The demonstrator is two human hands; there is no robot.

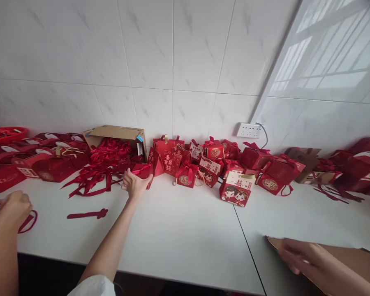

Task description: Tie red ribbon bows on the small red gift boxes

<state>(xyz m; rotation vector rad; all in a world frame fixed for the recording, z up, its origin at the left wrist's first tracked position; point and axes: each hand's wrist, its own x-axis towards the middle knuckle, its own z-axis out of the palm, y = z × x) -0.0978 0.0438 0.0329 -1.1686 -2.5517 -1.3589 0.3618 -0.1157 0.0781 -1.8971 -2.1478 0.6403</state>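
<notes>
My left hand is closed around a small red gift box, thumb on its right side and fingers on its left. The box stands on the white table beside a pile of red ribbons. At the lower right my right hand is over the edge of a brown cardboard piece. Its fingers are curled and a little blurred; what they hold, if anything, is hidden. Ahead, between both hands, stand several red candy boxes, some with ribbon bows, some with printed cartoon faces.
A co-worker's hand at the far left grips something red with a cord loop. A red strap lies on the table. An open cardboard box, more red boxes and a wall socket are along the wall.
</notes>
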